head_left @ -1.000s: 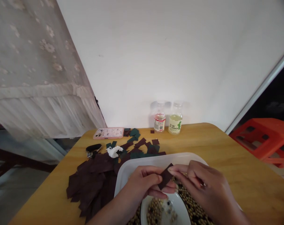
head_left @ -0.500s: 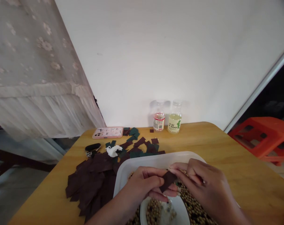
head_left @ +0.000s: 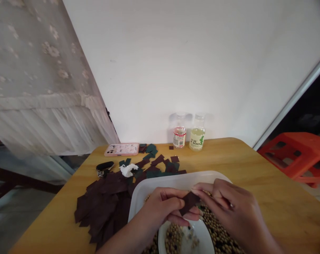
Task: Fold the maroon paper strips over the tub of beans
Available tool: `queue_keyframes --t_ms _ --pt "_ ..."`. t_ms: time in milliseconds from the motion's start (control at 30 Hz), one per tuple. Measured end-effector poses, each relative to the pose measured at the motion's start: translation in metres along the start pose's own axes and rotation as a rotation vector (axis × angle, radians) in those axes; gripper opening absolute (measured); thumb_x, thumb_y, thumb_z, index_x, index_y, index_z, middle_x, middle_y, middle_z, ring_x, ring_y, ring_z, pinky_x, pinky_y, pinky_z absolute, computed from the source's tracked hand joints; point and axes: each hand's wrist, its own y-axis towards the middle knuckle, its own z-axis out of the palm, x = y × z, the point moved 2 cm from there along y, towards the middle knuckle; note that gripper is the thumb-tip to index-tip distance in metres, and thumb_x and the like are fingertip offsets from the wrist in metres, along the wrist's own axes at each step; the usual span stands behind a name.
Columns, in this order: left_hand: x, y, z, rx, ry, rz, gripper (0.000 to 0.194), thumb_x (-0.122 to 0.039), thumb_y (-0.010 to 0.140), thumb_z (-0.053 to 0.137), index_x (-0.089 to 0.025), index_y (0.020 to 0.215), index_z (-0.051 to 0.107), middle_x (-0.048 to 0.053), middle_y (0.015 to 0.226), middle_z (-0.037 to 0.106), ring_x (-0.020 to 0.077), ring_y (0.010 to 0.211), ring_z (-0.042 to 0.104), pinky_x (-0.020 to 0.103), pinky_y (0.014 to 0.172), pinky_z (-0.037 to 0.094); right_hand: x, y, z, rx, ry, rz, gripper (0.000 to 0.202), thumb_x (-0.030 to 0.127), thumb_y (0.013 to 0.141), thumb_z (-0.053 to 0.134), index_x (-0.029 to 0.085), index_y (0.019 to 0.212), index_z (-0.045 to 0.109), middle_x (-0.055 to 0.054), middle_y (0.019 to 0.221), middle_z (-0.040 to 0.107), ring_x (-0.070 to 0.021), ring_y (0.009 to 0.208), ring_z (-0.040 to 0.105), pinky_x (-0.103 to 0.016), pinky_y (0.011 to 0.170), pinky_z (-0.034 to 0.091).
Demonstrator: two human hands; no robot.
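Observation:
My left hand (head_left: 166, 205) is closed, its thumb pressing a small dark brown square piece (head_left: 189, 203), cloth or paper, against the fingers. At the upper right corner of that piece, the thumb and fingertips of my right hand (head_left: 228, 204) are pinched together. Both hands are above a white tray (head_left: 173, 181) of small round tan and dark bead-like pieces (head_left: 215, 225). Inside it, a white dish (head_left: 209, 243) holds more of them, partly covered by my left hand. To the left lies a big heap of dark brown pieces (head_left: 104, 204).
Smaller dark green and brown squares (head_left: 157, 165) are scattered behind the tray, beside a crumpled white tissue (head_left: 128, 170). A pink-cased phone (head_left: 122, 149), a black key fob (head_left: 105, 165) and two bottles (head_left: 197, 137) stand or lie toward the wall. An orange stool (head_left: 297, 155) is at right.
Almost nothing differs. Both hands stay on the dark brown square piece, with only a very slight shift of the right hand and of the view.

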Motion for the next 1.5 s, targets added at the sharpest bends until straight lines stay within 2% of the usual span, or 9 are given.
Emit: queue_keyframes --t_ms 233,433,567,767,933,1200,1500 --pt "0.001 0.000 0.000 -0.015 -0.060 0.006 0.024 -0.025 0.064 0.063 -0.011 0.083 0.067 0.009 0.076 0.071 0.0184 0.072 0.068 0.020 0.059 0.051 0.001 -0.002 0.002 0.041 0.003 0.009 0.041 0.014 0.082 0.054 0.022 0.056 0.025 0.005 0.048 0.047 -0.0148 0.059 0.067 -0.017 0.044 0.044" --pt "0.001 0.001 -0.001 0.015 -0.078 0.003 0.020 -0.023 0.064 0.063 -0.012 0.080 0.065 0.009 0.079 0.070 0.0198 0.075 0.067 0.021 0.059 0.051 0.002 0.000 0.005 0.077 0.131 0.122 0.039 0.020 0.082 0.057 0.022 0.057 0.028 0.002 0.058 0.063 -0.0162 0.068 0.069 -0.018 0.049 0.049" --pt "0.002 0.001 0.000 0.040 -0.082 0.012 0.026 -0.023 0.063 0.065 -0.011 0.085 0.063 0.009 0.083 0.070 0.0206 0.076 0.067 0.022 0.060 0.051 0.004 -0.001 0.008 0.088 0.167 0.162 0.035 0.025 0.081 0.059 0.022 0.057 0.033 0.001 0.060 0.066 -0.0163 0.070 0.069 -0.019 0.052 0.050" --pt "0.000 0.001 0.001 0.025 -0.053 0.003 0.032 -0.032 0.062 0.068 -0.010 0.085 0.061 0.010 0.081 0.069 0.0216 0.077 0.067 0.021 0.059 0.050 0.002 -0.004 0.011 0.120 0.224 0.256 0.032 0.033 0.083 0.054 0.022 0.059 0.036 -0.002 0.067 0.070 -0.0159 0.063 0.069 -0.019 0.044 0.047" --pt "-0.001 0.001 0.002 -0.020 -0.039 0.006 0.029 -0.033 0.060 0.071 -0.014 0.077 0.057 0.006 0.075 0.069 0.0206 0.074 0.067 0.022 0.058 0.050 0.001 -0.003 0.011 0.103 0.209 0.284 0.028 0.028 0.080 0.056 0.023 0.061 0.036 -0.001 0.071 0.071 -0.0114 0.052 0.064 -0.018 0.042 0.046" --pt "-0.002 0.002 0.003 -0.076 -0.006 0.036 0.033 -0.038 0.057 0.071 -0.015 0.074 0.056 0.005 0.072 0.068 0.0209 0.071 0.067 0.026 0.061 0.050 0.003 -0.001 0.010 0.100 0.132 0.202 0.023 0.026 0.079 0.058 0.022 0.064 0.041 0.002 0.071 0.070 -0.0095 0.049 0.062 -0.016 0.039 0.044" --pt "-0.004 0.001 0.003 -0.051 -0.001 0.025 0.031 -0.036 0.058 0.070 -0.014 0.076 0.058 0.006 0.074 0.068 0.0200 0.072 0.067 0.024 0.060 0.049 0.006 0.001 0.007 0.117 0.038 0.058 0.019 0.019 0.082 0.054 0.023 0.067 0.043 0.001 0.072 0.070 -0.0112 0.058 0.065 -0.017 0.048 0.049"
